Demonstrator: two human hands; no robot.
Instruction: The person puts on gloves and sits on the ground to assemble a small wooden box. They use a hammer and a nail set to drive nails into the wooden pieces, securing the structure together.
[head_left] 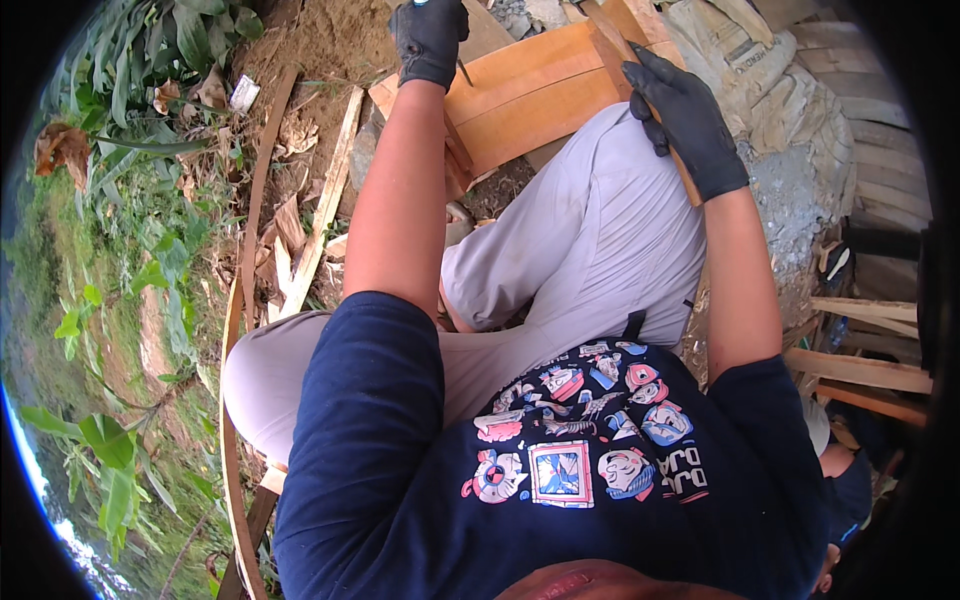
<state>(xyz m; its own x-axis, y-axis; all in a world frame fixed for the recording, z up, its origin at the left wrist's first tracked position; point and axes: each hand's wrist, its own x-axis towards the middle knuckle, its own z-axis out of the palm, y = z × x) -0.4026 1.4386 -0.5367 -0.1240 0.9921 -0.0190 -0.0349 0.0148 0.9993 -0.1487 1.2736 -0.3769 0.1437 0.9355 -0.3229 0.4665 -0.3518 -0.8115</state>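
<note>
My left hand (pixel 430 42), in a black glove, is closed in a fist round a tool whose pale and blue end shows at the upper picture edge. The kind of tool is hidden by the fist. A thin dark point sticks out beside the fist, over an orange-brown wooden board (pixel 530 105). My right hand (pixel 690 125), also gloved in black, grips a narrow wooden strip (pixel 612 60) that slants across the board's right end. Its fingers lie along the strip, and its lower end shows below the palm. The board lies just beyond my bent knee.
Loose wooden slats (pixel 325 200) and dry leaves lie on the soil at left, with green plants (pixel 110 440) beyond. Crumpled grey sacking (pixel 780 95) spreads at the right. Stacked timber (pixel 860 370) and part of another person (pixel 850 490) are at the right edge.
</note>
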